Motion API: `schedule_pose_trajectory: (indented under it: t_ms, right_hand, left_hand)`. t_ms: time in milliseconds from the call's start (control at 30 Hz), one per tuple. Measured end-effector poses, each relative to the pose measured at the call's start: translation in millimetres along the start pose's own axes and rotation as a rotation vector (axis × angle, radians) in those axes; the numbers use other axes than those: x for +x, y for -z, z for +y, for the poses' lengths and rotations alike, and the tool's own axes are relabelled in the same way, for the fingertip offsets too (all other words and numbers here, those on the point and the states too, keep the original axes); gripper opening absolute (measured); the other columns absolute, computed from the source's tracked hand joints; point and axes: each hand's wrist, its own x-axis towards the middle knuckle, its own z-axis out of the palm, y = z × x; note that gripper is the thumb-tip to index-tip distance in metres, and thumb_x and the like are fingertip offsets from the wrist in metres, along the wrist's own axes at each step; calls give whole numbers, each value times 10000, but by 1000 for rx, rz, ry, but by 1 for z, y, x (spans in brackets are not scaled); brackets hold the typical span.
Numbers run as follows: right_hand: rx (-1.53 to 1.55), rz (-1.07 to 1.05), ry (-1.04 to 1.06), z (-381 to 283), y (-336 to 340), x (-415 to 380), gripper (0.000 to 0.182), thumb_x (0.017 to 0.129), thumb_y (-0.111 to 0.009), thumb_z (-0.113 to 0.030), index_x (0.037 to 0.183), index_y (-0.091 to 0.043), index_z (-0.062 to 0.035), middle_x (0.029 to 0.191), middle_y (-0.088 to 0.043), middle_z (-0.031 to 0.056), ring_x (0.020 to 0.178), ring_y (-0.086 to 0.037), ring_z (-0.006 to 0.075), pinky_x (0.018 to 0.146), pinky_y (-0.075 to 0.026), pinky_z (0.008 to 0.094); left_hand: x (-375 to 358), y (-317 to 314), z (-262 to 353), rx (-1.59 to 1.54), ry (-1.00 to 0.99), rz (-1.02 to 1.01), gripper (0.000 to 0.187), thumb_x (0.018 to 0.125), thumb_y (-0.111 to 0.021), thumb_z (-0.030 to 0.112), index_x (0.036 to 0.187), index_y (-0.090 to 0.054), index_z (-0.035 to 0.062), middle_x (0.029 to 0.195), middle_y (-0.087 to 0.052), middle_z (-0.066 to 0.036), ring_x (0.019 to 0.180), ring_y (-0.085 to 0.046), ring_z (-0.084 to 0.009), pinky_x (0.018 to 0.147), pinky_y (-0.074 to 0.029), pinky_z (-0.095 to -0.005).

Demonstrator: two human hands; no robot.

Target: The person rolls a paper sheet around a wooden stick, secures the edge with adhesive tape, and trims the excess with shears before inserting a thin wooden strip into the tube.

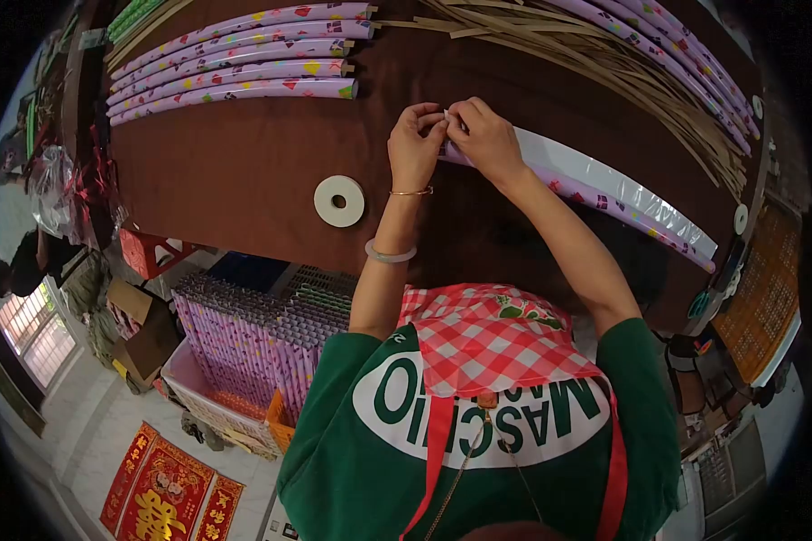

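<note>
My left hand (415, 146) and my right hand (485, 137) meet over the brown table, fingers pinched close together. Between their fingertips is a small white piece (447, 114), too small to name for certain. Beneath my hands lies the left end of a purple patterned sheet (622, 212), its long near edge rolled or folded and its white side (595, 167) facing up. It stretches off to the right. A white roll of tape (325, 203) lies flat to the left of my left hand.
Several purple patterned tubes (235, 92) lie at the back left. Brown strips (604, 68) and more purple tubes (668, 54) are at the back right. Below the table's near edge, a pink basket (189, 374) holds many upright tubes. A red banner (167, 487) lies on the floor.
</note>
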Motion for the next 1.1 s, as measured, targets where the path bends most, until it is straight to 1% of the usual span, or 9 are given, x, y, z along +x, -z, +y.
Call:
schedule_pose_trajectory:
  t_ms: [200, 433, 600, 633, 700, 800, 1000, 1100]
  right_hand:
    - [135, 15, -77, 4, 2, -1, 106, 767, -593, -65, 859, -561, -23, 807, -583, 109, 698, -597, 271, 596, -491, 331]
    - [128, -10, -79, 3, 5, -1, 118, 769, -609, -81, 857, -558, -21, 802, -586, 108, 699, -595, 273, 607, -485, 328]
    - [144, -63, -148, 2, 7, 3, 122, 770, -618, -124, 826, -568, -28, 777, -589, 99, 684, -595, 256, 604, -474, 340]
    - [146, -65, -149, 2, 8, 5, 122, 770, -618, -124, 826, -568, -28, 777, -589, 99, 684, -595, 256, 604, -474, 340]
    - [122, -139, -234, 2, 9, 9, 127, 767, -619, -145, 802, -577, -30, 761, -592, 95, 677, -595, 249, 605, -471, 338]
    - [88, -147, -232, 5, 6, 11, 128, 761, -620, -147, 791, -581, -28, 751, -595, 91, 668, -594, 241, 602, -471, 328]
    - [121, -167, -250, 3, 10, 12, 128, 754, -620, -141, 795, -584, -26, 753, -595, 89, 661, -594, 225, 604, -473, 319]
    - [137, -177, -236, 6, 9, 12, 123, 750, -620, -137, 799, -585, -30, 754, -592, 87, 661, -592, 230, 605, -474, 322]
  left_hand:
    - [4, -2, -4, 25, -2, 17, 264, 760, -632, 132, 978, -561, 1, 824, -669, -74, 722, -628, -143, 652, -477, -254]
    - [2, -2, 4, 62, 50, 35, 262, 757, -641, 155, 958, -556, 11, 809, -671, -66, 722, -628, -151, 656, -474, -260]
    - [2, -5, -10, 52, -53, 83, 268, 752, -639, 152, 966, -548, 18, 812, -673, -58, 721, -626, -165, 667, -467, -268]
    - [0, -5, -6, 53, -51, 83, 268, 752, -639, 152, 966, -548, 18, 812, -673, -58, 721, -626, -165, 667, -467, -268]
    - [-3, -4, 4, 77, -41, 84, 274, 750, -642, 156, 966, -547, 18, 816, -673, -56, 718, -626, -165, 662, -467, -267]
    - [-2, -4, 3, 97, -78, 80, 276, 747, -645, 162, 962, -549, 17, 814, -674, -58, 714, -624, -161, 658, -467, -264]
    - [-4, -4, 9, 109, -47, 85, 273, 743, -648, 178, 941, -556, 15, 801, -673, -58, 684, -622, -158, 642, -468, -258]
    - [-3, -4, 8, 142, -59, 91, 272, 744, -647, 184, 936, -556, 15, 798, -673, -57, 671, -622, -157, 632, -469, -258]
